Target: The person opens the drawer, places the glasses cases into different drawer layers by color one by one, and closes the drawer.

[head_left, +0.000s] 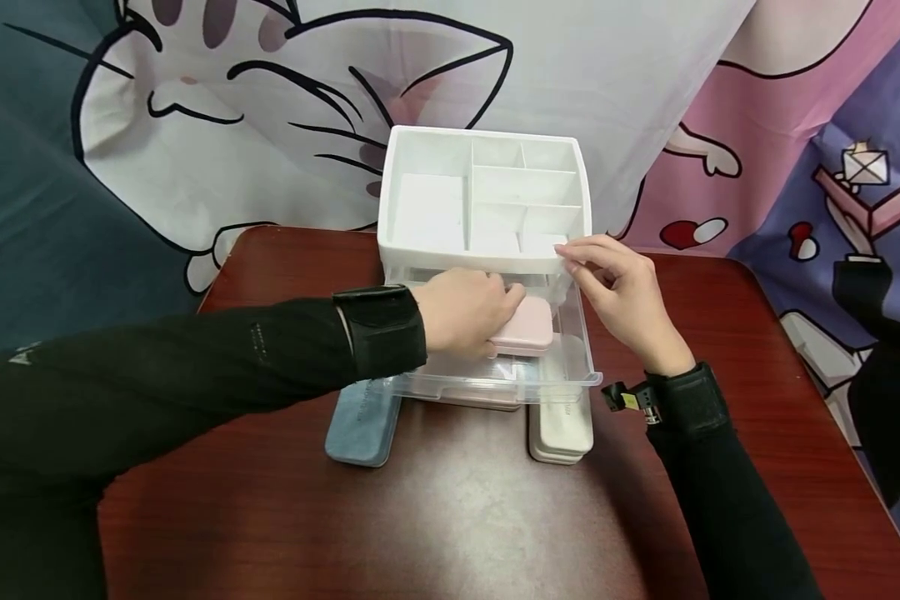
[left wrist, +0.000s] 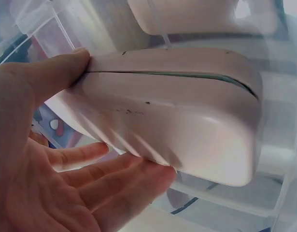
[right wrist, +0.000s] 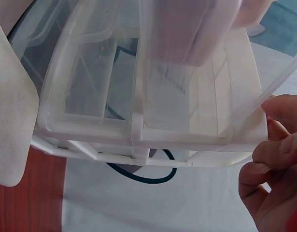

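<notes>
In the clear drawer (head_left: 487, 387) under the white top of an organizer (head_left: 487, 260), a pink case (head_left: 528, 323) is held by the left hand (head_left: 461, 310), thumb on one side and fingers along the other; whether it rests on the drawer floor I cannot tell. No word can be read on it; the left wrist view shows small dark scuffs on its smooth, rounded shell and a thin greenish line in the seam. The right hand (head_left: 618, 292) has its fingertips at the organizer's front corner, thumb and fingers close together; whether they grip it I cannot tell.

The organizer's top is an open tray split into one large compartment and several smaller ones, its walls matt white, the drawer below see-through plastic. Partly beneath the drawer lie a blue case (head_left: 362, 425) and a white case (head_left: 564, 427), both oblong with rounded corners and bearing faint lettering too small to read. Under everything is a glossy reddish-brown table (head_left: 435, 525), and behind it hangs a cloth (head_left: 615, 50) printed with a cartoon cat
</notes>
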Demonstrator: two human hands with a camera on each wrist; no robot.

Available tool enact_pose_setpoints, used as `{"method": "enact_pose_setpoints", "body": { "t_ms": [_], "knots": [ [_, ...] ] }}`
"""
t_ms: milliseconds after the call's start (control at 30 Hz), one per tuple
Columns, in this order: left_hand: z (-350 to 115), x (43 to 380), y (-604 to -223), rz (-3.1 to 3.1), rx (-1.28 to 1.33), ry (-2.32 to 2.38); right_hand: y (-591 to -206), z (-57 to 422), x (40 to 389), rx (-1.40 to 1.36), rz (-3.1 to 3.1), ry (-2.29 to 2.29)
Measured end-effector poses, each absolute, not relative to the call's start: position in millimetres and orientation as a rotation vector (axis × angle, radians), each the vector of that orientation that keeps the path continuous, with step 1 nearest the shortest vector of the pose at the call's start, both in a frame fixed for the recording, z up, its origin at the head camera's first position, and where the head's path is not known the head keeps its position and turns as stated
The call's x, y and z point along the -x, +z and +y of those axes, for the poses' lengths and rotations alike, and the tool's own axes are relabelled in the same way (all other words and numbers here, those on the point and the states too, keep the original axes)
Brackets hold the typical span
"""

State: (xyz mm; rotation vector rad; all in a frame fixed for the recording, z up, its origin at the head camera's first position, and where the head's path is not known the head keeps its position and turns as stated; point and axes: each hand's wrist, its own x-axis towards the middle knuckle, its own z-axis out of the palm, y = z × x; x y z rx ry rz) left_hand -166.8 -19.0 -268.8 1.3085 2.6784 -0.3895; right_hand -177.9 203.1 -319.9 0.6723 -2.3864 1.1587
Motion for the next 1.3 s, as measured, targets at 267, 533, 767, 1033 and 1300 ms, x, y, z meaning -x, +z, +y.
{"method": "enact_pose_setpoints", "body": {
  "t_ms": [267, 533, 767, 1033, 1300],
  "knots": [
    [-11.9, 167.2, -266.7, 2.704, -1.480, -0.567, -318.8, 201.9, 176.8, -0.681, -2.380, 1.160],
    [-10.3, 164.5, -267.4, 2.753, -1.563, -0.765, -319.1, 201.8, 176.7, -0.682, -2.375, 1.168],
    [-17.7, 161.2, -270.4, 2.817, -1.632, -0.655, -319.3, 202.4, 177.0, -0.676, -2.380, 1.169],
    [-16.1, 165.0, -272.1, 2.780, -1.650, -0.740, -319.4, 203.3, 176.4, -0.684, -2.393, 1.161],
    [-11.6, 170.1, -274.2, 2.836, -1.650, -0.745, -320.0, 204.0, 176.8, -0.690, -2.394, 1.144]
  ]
}}
